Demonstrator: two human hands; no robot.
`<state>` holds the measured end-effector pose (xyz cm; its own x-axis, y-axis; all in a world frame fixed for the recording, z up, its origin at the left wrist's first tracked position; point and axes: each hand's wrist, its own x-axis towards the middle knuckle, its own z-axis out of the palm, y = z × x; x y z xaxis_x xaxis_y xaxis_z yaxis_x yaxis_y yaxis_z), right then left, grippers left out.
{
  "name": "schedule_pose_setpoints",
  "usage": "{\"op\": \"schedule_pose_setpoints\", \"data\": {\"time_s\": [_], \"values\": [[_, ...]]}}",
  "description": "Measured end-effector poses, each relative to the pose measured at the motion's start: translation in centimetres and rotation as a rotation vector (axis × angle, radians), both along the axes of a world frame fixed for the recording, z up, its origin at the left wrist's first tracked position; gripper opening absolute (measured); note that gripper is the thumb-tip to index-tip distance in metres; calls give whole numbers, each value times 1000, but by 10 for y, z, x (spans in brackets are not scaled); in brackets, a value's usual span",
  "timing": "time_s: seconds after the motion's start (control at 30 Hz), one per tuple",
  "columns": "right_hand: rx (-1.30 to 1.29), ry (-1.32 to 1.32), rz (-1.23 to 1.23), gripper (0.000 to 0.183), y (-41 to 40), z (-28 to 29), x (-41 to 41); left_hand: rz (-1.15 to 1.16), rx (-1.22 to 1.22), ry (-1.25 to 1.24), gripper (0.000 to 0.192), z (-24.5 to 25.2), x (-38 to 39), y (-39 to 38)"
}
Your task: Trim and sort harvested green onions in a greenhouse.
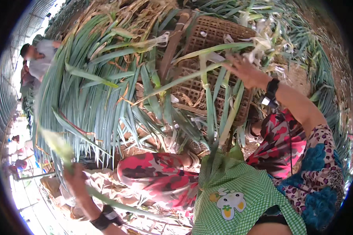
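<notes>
My left hand (76, 179), at the lower left, is closed around a large green onion stalk (108, 201). The pale end of the stalk (55, 144) points up and is blurred, while its green leaf trails to the right below the hand. At the upper right, my right hand (245, 72) reaches over a brown plastic crate (220, 28) strewn with peelings. One long loose leaf (182, 79) ends at its fingertips; whether they grip it cannot be seen. Several green stalks (210, 111) stand before the crate, near my lap.
A thick pile of green onions (85, 97) fills the left. Dry brown leaves (120, 17) top it, and a wooden bar (172, 47) lies by the crate. More onions (314, 44) lie along the right. A person (41, 57) is behind the pile. My green checked apron (250, 196) covers my lap.
</notes>
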<state>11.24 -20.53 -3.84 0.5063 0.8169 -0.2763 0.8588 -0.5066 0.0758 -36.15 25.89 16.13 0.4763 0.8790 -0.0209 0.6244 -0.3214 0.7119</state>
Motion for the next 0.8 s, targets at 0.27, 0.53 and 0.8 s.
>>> {"op": "schedule_pose_setpoints", "data": {"time_s": [0.27,0.53,0.8], "values": [[0,108,-10,106,65,2,46,259,-211,2,18,-229,-147,27],[-377,270,22,107,50,49,-52,515,-491,-175,35,-431,-223,-145],[-87,134,216,96,-17,11,-131,17,-7,246,55,-434,-175,-177]]}}
